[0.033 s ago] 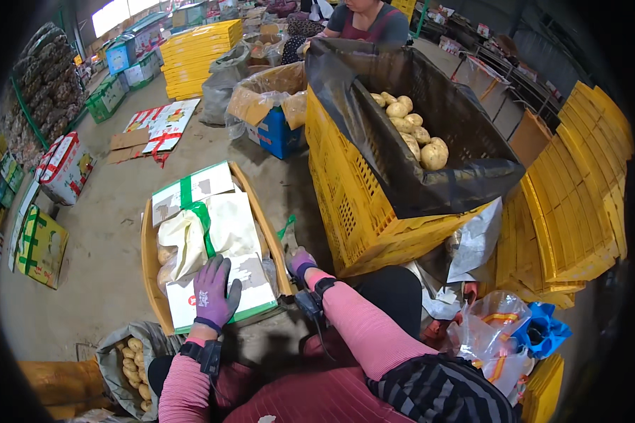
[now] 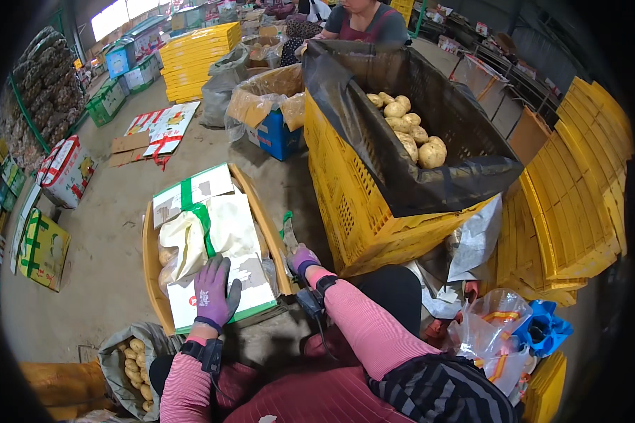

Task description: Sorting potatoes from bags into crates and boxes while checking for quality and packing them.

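A carton [image 2: 164,208] with white, green-edged flaps and green tape across it lies in front of me, potatoes [image 2: 168,255] showing at its side under cream sheeting. My left hand [image 2: 215,292], in a purple and grey glove, rests flat on the near white flap, fingers stretched out. Beside the carton's right edge my right hand [image 2: 303,259], also gloved, is closed around a narrow greyish tool [image 2: 289,233] with a green strip at its far end. The tool's kind is unclear, and its grip is hidden in the hand.
Stacked yellow crates [image 2: 346,218] stand right of the carton, the top one lined with black sheeting [image 2: 437,187] and holding potatoes [image 2: 409,127]. More yellow crates [image 2: 564,204] rise farther right. A potato sack [image 2: 109,356] sits at lower left. Another person [image 2: 374,25] is behind the crates.
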Demonstrator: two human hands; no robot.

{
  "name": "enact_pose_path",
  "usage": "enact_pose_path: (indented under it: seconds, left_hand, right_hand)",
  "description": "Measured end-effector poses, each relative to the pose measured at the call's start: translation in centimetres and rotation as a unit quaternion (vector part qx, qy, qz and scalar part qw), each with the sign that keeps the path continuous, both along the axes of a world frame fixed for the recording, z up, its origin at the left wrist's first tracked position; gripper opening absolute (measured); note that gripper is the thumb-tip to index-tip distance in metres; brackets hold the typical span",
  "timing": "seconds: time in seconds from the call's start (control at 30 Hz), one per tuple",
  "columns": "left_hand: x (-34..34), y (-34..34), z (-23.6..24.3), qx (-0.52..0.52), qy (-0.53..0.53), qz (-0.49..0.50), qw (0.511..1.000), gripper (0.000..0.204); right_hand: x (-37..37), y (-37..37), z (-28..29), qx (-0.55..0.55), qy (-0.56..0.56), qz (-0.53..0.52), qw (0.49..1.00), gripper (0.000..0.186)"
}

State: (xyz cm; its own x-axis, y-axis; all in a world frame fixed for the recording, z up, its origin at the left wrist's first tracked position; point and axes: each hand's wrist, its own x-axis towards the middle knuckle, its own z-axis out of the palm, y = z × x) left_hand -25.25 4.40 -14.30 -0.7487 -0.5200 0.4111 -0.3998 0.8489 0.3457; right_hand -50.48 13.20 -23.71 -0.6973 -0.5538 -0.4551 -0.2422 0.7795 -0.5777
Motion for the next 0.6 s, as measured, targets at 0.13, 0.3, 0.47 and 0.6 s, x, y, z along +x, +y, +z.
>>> enact_pose_path:
  seconds: [0.13,0.3,0.47,0.6]
  left_hand:
    - [-0.1,-0.1,0.0,-0.03,-0.051,0.016,0.998,0.057]
    - [-2.1,-0.3,2.9,0.043,-0.129,0.037,0.99,0.061]
    - [-3.3,-1.6,5.4,0.077,-0.244,0.092,0.962,0.053]
    - [-2.1,0.2,9.3,0.06,-0.186,0.092,0.976,0.041]
  right_hand:
    - [-2.3,1.2,6.2,-0.026,0.042,0.049,0.998,0.05]
    - [-2.9,4.2,13.5,-0.19,0.122,0.164,0.96,0.047]
    - [-3.7,7.4,16.3,-0.245,0.114,0.112,0.956,0.052]
    - [-5.3,6.7,15.3,-0.291,0.093,0.053,0.951,0.053]
